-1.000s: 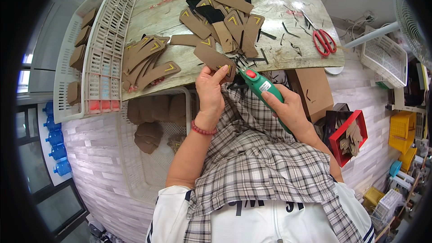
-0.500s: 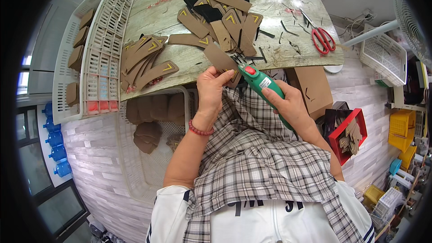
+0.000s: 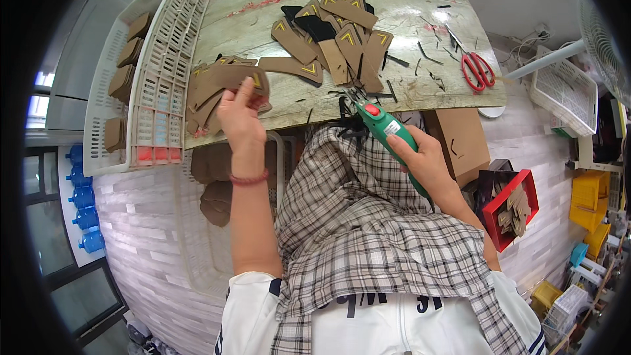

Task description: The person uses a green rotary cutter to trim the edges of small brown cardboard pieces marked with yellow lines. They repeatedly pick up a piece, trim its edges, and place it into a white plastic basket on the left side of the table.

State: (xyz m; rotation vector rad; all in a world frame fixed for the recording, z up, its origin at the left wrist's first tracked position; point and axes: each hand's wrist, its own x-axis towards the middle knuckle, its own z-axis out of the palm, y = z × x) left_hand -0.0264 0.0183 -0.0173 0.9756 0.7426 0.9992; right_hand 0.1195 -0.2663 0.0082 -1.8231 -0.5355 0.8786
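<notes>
My left hand [image 3: 242, 118], a red beaded bracelet at its wrist, is over the left end of the table. Its thumb and fingers pinch a brown fabric strap [image 3: 227, 77] by the end with the yellow chevron; the strap lies over a fanned pile of similar straps [image 3: 205, 108]. My right hand [image 3: 422, 158] is wrapped round green cordless electric scissors [image 3: 388, 125] with a red button. Their blades sit at the table's front edge, among dark offcuts. Farther back lies a heap of brown straps [image 3: 348, 39] with yellow chevrons and some black pieces.
Red-handled scissors [image 3: 478, 71] and black scraps lie on the table's right side. A white plastic crate [image 3: 158, 66] with folded brown pieces stands at the left. Below are another white crate [image 3: 190, 236], a cardboard box [image 3: 463, 144] and a red box [image 3: 531, 190] of small pieces.
My left hand has moved left with the strap, from beside the blades to over the left pile. The electric scissors stay in my right hand, almost unmoved.
</notes>
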